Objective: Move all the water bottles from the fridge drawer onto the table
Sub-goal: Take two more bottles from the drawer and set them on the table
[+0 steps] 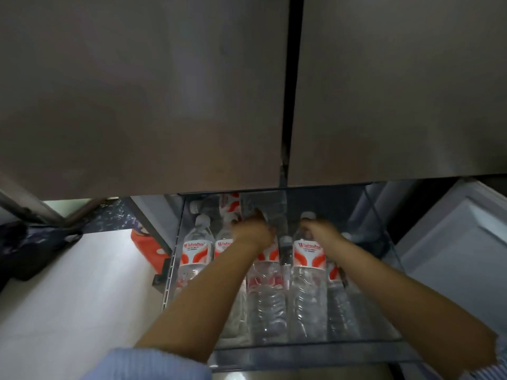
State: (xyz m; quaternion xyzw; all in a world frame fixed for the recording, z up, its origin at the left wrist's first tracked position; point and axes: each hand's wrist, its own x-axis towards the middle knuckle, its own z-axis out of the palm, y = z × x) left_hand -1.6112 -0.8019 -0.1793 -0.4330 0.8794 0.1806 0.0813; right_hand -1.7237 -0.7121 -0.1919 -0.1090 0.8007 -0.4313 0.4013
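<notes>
Blue sleeves (153, 363) pushed back at the bottom edge lead into two bare forearms that reach forward and down into the open fridge drawer (301, 349), a clear-walled bin pulled out beneath the two closed brown fridge doors (142, 91). Water bottles (198, 249) with white caps and red-and-white labels fill the bin; most lie side by side with their caps pointing away from the person, which is probably why both arms stretch toward the far end, where the necks give an easy hold. The left hand (253, 229) sits over the necks of the middle bottles, fingers bent downward, though blur keeps me from telling whether it has closed on one. The right hand (319, 227) is curled round the neck of a bottle (309, 253) on the right side, just under its cap. Both hands are apart from each other, each on its own bottle, which suggests two will be lifted at once. No bottle has left the bin here, and the table is not clearly in view; a pale floor (68, 283) lies to the left.
</notes>
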